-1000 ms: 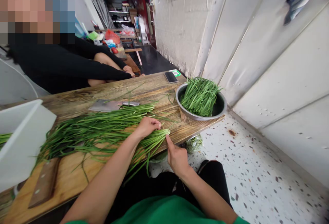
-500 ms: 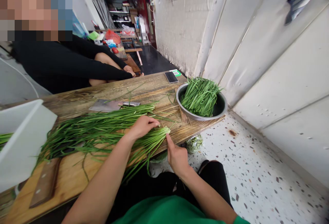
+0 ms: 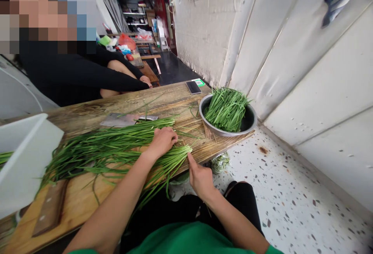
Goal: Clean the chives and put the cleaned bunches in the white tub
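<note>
Long garlic chives (image 3: 99, 141) lie spread over the wooden chopping board and table, pale stem ends toward the right. My left hand (image 3: 163, 142) is above them, fingers curled in a pinch; what is between its fingertips is hidden. At the table's near edge my right hand (image 3: 201, 178) has its index fingertip against the gathered white ends of a bunch of garlic chives (image 3: 175, 157); its thumb is out of sight. Some leaves of that bunch droop over the edge. A wide cleaver blade (image 3: 119, 119) lies flat behind the chives.
A metal basin (image 3: 204, 115) heaped with chives stands at the table's right end, near a phone (image 3: 193, 87). A white plastic bin (image 3: 32, 160) and a wooden knife handle (image 3: 51, 207) are on the left. Across the table sits a person in black sleeves (image 3: 72, 71).
My left hand has drawn back slightly left and up from the stem ends, its fingers curling more. My right hand stays at the bunch.
</note>
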`<control>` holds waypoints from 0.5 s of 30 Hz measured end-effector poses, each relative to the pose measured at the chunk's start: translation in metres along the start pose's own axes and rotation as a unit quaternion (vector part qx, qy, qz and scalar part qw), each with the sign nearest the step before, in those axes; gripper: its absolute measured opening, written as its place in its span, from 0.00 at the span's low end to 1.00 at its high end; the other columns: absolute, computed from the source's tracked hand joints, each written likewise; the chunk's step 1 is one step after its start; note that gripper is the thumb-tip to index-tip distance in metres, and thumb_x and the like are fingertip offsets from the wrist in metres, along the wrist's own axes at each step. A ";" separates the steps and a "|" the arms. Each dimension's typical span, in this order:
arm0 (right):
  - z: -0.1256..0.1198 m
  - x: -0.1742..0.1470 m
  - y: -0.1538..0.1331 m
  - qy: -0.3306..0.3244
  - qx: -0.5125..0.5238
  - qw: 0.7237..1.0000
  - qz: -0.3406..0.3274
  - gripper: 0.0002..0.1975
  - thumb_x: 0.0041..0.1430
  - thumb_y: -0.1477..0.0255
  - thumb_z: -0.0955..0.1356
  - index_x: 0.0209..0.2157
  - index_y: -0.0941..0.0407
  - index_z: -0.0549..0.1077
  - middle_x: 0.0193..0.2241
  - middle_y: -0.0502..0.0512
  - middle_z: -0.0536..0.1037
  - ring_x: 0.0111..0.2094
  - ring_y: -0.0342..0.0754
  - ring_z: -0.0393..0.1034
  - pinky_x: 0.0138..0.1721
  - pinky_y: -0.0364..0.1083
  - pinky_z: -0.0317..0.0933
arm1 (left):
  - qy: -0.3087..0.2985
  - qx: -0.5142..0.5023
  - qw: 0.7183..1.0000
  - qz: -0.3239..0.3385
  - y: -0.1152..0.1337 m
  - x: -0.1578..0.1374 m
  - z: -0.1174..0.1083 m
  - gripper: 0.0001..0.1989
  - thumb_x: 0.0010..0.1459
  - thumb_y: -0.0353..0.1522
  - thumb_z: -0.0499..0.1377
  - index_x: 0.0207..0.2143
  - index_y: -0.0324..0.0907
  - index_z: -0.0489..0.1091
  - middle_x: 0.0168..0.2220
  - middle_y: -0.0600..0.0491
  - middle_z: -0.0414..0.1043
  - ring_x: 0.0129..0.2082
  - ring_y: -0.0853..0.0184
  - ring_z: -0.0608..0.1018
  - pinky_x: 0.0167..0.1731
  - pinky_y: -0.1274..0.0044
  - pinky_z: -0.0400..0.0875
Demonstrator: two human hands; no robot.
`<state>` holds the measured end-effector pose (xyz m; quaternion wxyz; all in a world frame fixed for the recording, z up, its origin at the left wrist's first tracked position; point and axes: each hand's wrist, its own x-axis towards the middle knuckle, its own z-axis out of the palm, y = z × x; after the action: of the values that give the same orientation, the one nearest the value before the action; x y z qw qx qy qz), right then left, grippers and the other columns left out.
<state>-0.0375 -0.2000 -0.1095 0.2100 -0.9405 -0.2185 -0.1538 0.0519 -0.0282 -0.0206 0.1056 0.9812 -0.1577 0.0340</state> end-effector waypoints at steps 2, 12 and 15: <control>-0.001 0.000 0.000 -0.005 0.006 1.000 0.000 0.26 0.56 0.77 0.57 0.57 0.63 0.53 0.27 0.55 0.77 0.24 0.42 0.70 0.26 0.37 0.59 | -0.004 -0.072 0.997 -0.023 0.004 -0.001 0.002 0.08 0.50 0.34 0.54 0.27 0.43 0.72 0.31 0.52 0.72 0.35 0.64 0.70 0.38 0.73 0.56; -0.005 0.000 -0.003 -0.027 -0.005 1.000 0.009 0.26 0.55 0.78 0.57 0.57 0.62 0.54 0.27 0.54 0.76 0.24 0.42 0.70 0.27 0.38 0.59 | -0.032 -0.303 0.945 -0.123 -0.002 0.002 0.028 0.12 0.44 0.37 0.55 0.24 0.39 0.73 0.24 0.53 0.73 0.26 0.68 0.72 0.30 0.78 0.63; -0.005 0.001 -0.003 -0.030 -0.012 0.999 0.011 0.26 0.54 0.78 0.58 0.57 0.62 0.54 0.27 0.55 0.77 0.24 0.42 0.70 0.27 0.38 0.60 | -0.035 -0.360 0.925 -0.121 -0.004 0.003 0.028 0.12 0.44 0.37 0.55 0.24 0.37 0.72 0.22 0.52 0.72 0.22 0.70 0.71 0.26 0.79 0.63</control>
<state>-0.0394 -0.2001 -0.1039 0.1939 -0.9494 -0.2122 -0.1262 0.0567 -0.0316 -0.0488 0.4493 0.8894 -0.0433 -0.0721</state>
